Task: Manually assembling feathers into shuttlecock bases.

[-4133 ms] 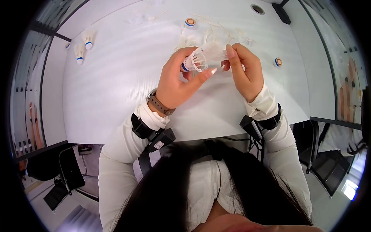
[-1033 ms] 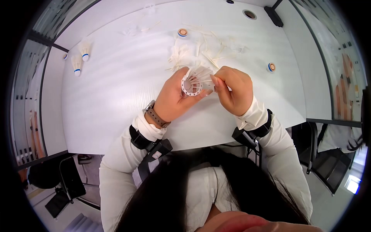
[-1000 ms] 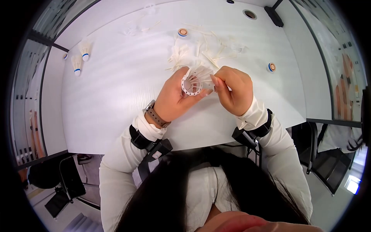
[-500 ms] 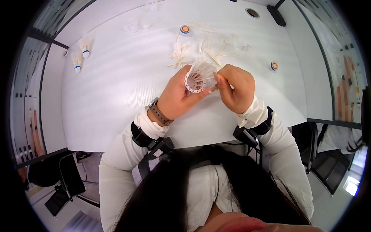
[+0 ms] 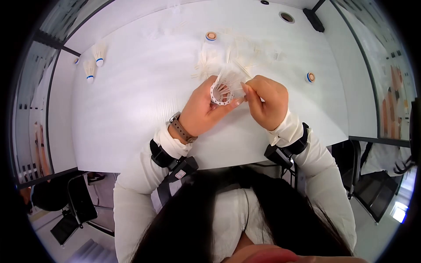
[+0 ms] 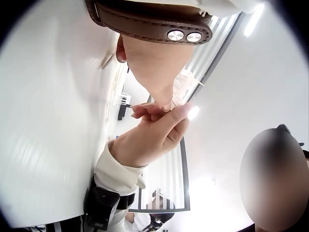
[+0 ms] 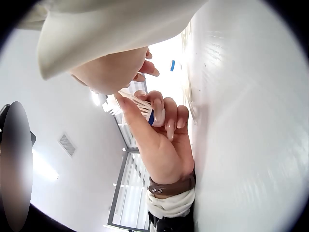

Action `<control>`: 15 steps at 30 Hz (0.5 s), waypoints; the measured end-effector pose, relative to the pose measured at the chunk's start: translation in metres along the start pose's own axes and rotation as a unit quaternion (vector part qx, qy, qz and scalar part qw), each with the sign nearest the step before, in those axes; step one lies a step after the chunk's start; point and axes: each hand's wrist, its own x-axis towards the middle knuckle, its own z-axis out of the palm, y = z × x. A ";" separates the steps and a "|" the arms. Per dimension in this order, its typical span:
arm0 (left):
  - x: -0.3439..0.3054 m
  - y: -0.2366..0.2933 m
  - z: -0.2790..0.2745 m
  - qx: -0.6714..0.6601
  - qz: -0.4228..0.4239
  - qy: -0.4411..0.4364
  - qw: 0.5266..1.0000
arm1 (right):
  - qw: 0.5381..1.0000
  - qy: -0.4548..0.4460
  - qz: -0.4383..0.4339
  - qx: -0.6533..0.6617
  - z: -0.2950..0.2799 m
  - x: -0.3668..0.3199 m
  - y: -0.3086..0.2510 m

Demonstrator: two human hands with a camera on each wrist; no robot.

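Observation:
In the head view my left hand [image 5: 197, 110] grips a partly stripped shuttlecock [image 5: 225, 90], its white ring of holes facing up toward the camera. Some white feathers still stand along its far and right side. My right hand [image 5: 269, 103] is at that right side, thumb and forefinger pinching a feather [image 5: 238, 88]. In the right wrist view the left fingers [image 7: 157, 107] wrap around the cork base, where a blue band [image 7: 152, 117] shows. The left wrist view has both hands close together, with the shuttlecock mostly hidden behind them.
Loose feather shafts [image 5: 206, 63] are scattered beyond the hands. Cork bases lie at the back [image 5: 211, 36], right [image 5: 310, 77] and far left. Two whole shuttlecocks [image 5: 99, 58] lie at the left. The white table [image 5: 131, 131] has a round hole [image 5: 287, 17] at the back.
Since the oldest frame, the shuttlecock has turned from sideways to ring-end up, and my right hand has come lower and closer to it. Over the last half second the hands barely move.

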 end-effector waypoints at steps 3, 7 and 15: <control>0.000 0.003 0.000 -0.029 -0.017 -0.016 0.999 | 1.000 0.015 0.004 0.015 0.002 -0.001 0.002; 0.000 0.003 -0.005 0.042 -0.010 -0.059 0.997 | 0.999 0.017 0.014 0.031 0.002 -0.003 0.001; -0.001 -0.002 0.000 -0.015 -0.012 -0.018 1.000 | 0.999 0.026 -0.019 0.019 0.002 -0.003 0.002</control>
